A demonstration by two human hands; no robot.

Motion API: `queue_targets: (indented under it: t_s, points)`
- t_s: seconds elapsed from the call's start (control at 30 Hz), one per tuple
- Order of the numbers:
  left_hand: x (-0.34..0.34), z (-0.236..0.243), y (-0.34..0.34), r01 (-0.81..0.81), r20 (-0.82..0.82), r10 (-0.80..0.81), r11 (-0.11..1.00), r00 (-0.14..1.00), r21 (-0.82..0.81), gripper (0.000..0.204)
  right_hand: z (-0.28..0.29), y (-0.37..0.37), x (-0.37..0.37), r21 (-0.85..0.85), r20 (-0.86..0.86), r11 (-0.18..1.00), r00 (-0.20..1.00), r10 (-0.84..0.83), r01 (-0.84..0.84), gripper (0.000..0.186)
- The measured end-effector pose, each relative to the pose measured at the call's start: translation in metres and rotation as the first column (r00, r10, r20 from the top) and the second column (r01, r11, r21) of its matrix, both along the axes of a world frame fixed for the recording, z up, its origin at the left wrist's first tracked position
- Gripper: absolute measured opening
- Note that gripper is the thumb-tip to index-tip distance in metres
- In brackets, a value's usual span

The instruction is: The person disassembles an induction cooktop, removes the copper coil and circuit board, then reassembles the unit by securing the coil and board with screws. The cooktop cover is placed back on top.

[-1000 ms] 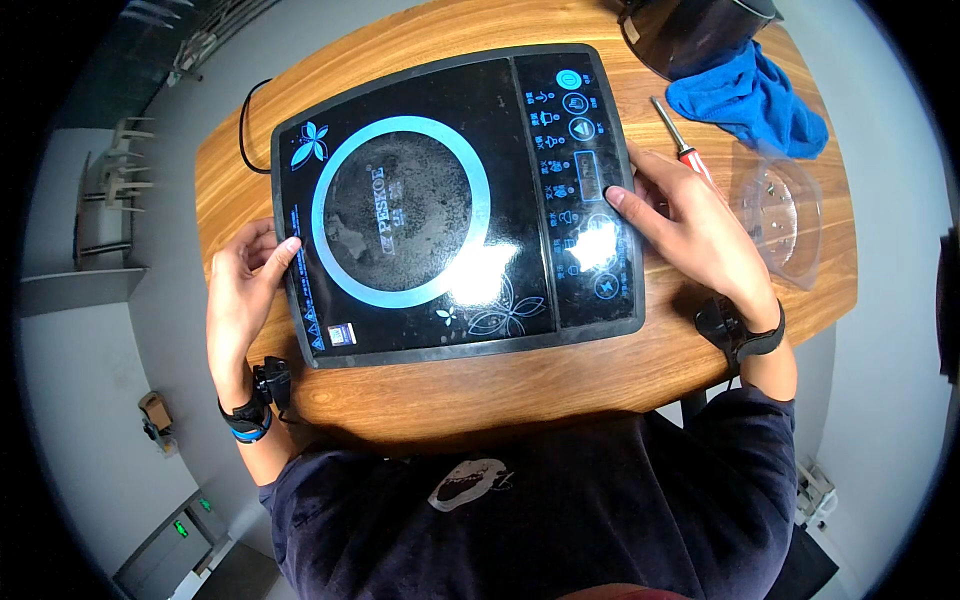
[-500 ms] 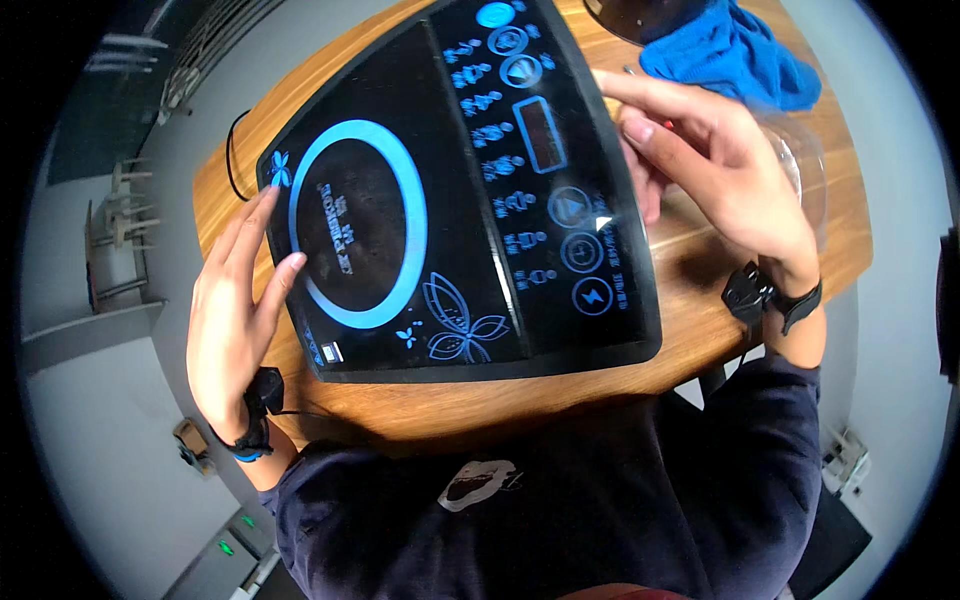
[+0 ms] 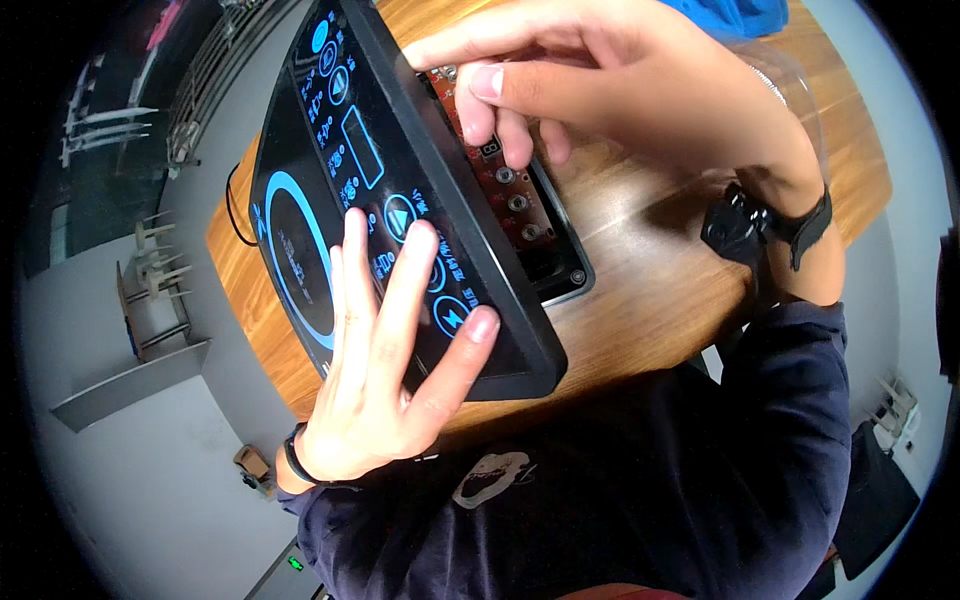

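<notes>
An induction cooker's black top panel (image 3: 300, 130), with a blue ring and printed control symbols, leans up from the cooker's black lower housing (image 3: 568, 265). In the gap on the right shows a reddish-brown circuit board (image 3: 488, 188) with round buttons and a small display. My left hand (image 3: 385, 385) lies open on the panel's control area, fingers spread. Over the board, my right hand (image 3: 630, 100) has its index finger stretched to the panel's raised right edge. Its thumb is extended and the other fingers are loosely bent; nothing shows in it.
All this stands on a wooden table (image 3: 650, 300). A blue cloth (image 3: 740, 15) lies at the far right, with a clear plastic container (image 3: 805, 85) partly behind my right wrist. A black cable (image 3: 231, 205) curves past the table's left edge.
The panel has tilted up along its right side, exposing the circuit board. My left hand has moved from the left edge onto the controls; my right hand has shifted left over the gap.
</notes>
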State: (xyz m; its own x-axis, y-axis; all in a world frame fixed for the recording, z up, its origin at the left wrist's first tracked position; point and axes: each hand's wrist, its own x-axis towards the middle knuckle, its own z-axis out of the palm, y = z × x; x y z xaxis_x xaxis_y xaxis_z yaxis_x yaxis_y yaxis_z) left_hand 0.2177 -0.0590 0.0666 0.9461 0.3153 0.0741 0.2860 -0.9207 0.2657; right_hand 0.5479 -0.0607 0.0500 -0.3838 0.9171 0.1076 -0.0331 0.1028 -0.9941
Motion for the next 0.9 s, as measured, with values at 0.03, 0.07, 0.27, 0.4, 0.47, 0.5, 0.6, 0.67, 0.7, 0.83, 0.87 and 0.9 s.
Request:
queue_targets:
  t_s: [0.03,0.07,0.27,0.4,0.47,0.5,0.6,0.67,0.7,0.83,0.87,0.9]
  points:
    - [-0.004,-0.005,0.001,0.013,0.027,-0.012,1.0,1.0,-0.006,0.043,0.001,0.0,0.006,0.025,0.029,0.999,0.999,0.02,-0.021,0.043]
    - [-0.008,-0.008,0.003,0.024,0.053,-0.023,1.0,0.998,-0.014,0.04,0.005,-0.003,0.011,0.116,0.186,0.993,0.983,0.0,-0.022,0.043]
    - [-0.008,0.001,-0.007,-0.111,-0.058,0.103,0.982,0.993,-0.151,0.048,-0.07,0.013,0.014,0.277,0.571,0.96,0.796,-0.2,0.042,0.045]
    - [-0.016,-0.007,-0.004,-0.097,-0.052,0.094,0.994,0.994,-0.057,0.072,-0.069,0.013,0.002,0.38,0.599,0.919,0.786,-0.155,-0.109,0.041]
    - [-0.021,-0.008,0.0,-0.182,0.0,0.185,0.967,0.983,-0.177,0.073,-0.077,0.018,-0.002,0.604,0.54,0.78,0.803,-0.253,-0.16,0.04]
    - [-0.023,-0.01,-0.002,-0.262,0.038,0.283,0.925,0.958,-0.276,0.073,-0.075,0.017,-0.005,0.549,0.574,0.816,0.791,-0.211,-0.18,0.038]
    - [-0.033,-0.014,-0.003,-0.395,0.125,0.48,0.822,0.868,-0.409,0.08,-0.069,0.013,-0.011,0.479,0.626,0.853,0.762,-0.164,-0.209,0.031]
    - [-0.035,-0.018,-0.001,-0.425,0.169,0.516,0.818,0.84,-0.388,0.086,-0.075,0.014,-0.014,0.57,0.604,0.798,0.758,-0.247,-0.195,0.025]
    - [-0.034,-0.018,-0.004,-0.448,0.191,0.538,0.814,0.821,-0.369,0.084,-0.074,0.014,-0.016,0.541,0.628,0.814,0.745,-0.224,-0.212,0.023]
    - [-0.039,-0.016,-0.005,-0.447,0.178,0.467,0.883,0.866,-0.143,0.076,-0.066,0.014,-0.021,0.455,0.701,0.852,0.694,-0.164,-0.258,0.019]
    - [-0.041,-0.015,-0.003,-0.412,0.154,0.415,0.91,0.897,-0.058,0.074,-0.065,0.014,-0.021,0.442,0.714,0.857,0.682,-0.157,-0.265,0.018]
    - [-0.038,-0.012,-0.001,-0.375,0.139,0.371,0.927,0.918,0.007,0.071,-0.067,0.015,-0.022,0.467,0.705,0.845,0.687,-0.179,-0.259,0.018]
